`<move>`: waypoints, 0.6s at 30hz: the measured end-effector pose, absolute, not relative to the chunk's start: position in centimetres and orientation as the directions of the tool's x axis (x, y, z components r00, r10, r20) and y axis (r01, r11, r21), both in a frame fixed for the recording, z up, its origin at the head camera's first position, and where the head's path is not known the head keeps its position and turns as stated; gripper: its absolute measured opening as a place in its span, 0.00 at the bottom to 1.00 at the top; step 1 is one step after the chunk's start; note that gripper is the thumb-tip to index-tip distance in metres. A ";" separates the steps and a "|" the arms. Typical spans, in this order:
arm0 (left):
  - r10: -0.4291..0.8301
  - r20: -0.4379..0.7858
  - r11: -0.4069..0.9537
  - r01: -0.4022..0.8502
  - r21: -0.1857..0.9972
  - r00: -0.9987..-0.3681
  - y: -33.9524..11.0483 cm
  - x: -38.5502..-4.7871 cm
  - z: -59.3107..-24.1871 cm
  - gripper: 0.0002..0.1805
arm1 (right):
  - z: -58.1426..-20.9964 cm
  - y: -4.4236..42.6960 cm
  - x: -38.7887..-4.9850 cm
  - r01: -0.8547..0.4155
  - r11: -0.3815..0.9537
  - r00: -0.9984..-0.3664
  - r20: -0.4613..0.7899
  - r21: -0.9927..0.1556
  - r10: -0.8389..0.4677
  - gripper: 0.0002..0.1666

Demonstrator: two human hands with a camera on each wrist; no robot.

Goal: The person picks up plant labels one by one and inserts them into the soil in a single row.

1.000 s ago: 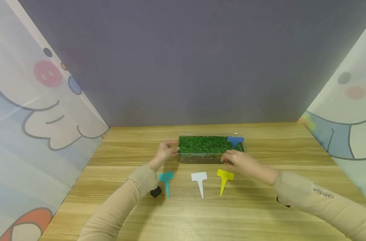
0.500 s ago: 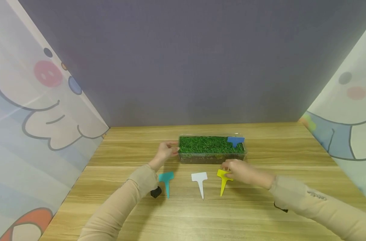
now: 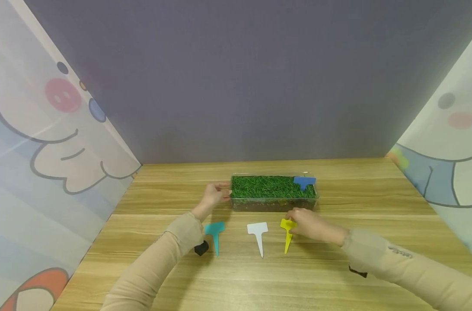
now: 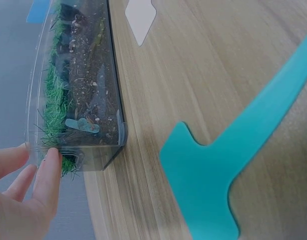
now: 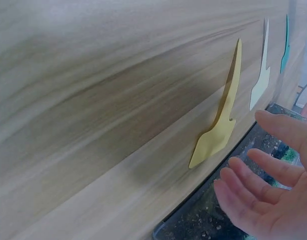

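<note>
My left hand (image 3: 214,195) rests its extended fingertips against the left end of a clear planter box (image 3: 272,204) filled with soil and green artificial grass. A blue T-shaped plant label (image 3: 304,181) stands in the grass at the right end. My right hand (image 3: 307,221) hovers by the head of a yellow plant label (image 3: 288,236) on the table. In the right wrist view its relaxed fingers (image 5: 278,167) are spread, with a gap between them and the yellow label (image 5: 217,137). A white label (image 3: 258,236) and a teal label (image 3: 215,235) lie to the left.
The wood-grain table (image 3: 236,280) ends at a dark grey panel (image 3: 259,86) behind the planter. Cartoon-printed panels (image 3: 45,142) flank both sides. A small black object (image 3: 201,248) shows beneath the left sleeve, and another dark piece (image 3: 358,271) beneath the right.
My right hand has come away from the planter's front, towards me, to the yellow label, whose head it now partly covers. My left hand stays at the planter's left end.
</note>
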State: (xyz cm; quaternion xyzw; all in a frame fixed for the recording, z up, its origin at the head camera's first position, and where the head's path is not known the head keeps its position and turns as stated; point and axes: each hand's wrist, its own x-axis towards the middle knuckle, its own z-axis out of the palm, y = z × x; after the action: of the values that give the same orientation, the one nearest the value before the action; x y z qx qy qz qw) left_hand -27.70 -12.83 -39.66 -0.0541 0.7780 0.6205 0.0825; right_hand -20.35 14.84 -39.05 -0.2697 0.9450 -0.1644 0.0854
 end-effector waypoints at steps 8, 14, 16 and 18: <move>0.016 -0.204 0.215 -0.196 0.957 -0.979 -12.8 -27.7 -39.7 0.19 | -39.4 14.6 -20.4 -0.474 0.811 -0.842 -0.094 -0.344 -0.532 0.23; 0.019 -0.204 0.208 -0.195 0.958 -0.979 -12.8 -27.9 -39.7 0.19 | -39.7 14.5 -20.5 -0.471 0.820 -0.845 -0.099 -0.326 -0.525 0.25; 0.021 -0.204 0.208 -0.195 0.958 -0.979 -12.8 -27.9 -39.7 0.19 | -39.9 14.4 -20.5 -0.463 0.824 -0.849 -0.106 -0.326 -0.518 0.25; 0.023 -0.202 0.210 -0.193 0.958 -0.979 -12.8 -27.9 -39.8 0.19 | -40.0 14.3 -20.6 -0.460 0.828 -0.850 -0.110 -0.320 -0.514 0.26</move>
State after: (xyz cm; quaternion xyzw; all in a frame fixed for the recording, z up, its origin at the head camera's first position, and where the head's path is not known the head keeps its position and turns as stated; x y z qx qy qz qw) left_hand -27.85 -12.84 -39.76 -0.0550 0.7731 0.6259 0.0862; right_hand -20.60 14.27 -39.98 -0.2560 0.9513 -0.1423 0.0961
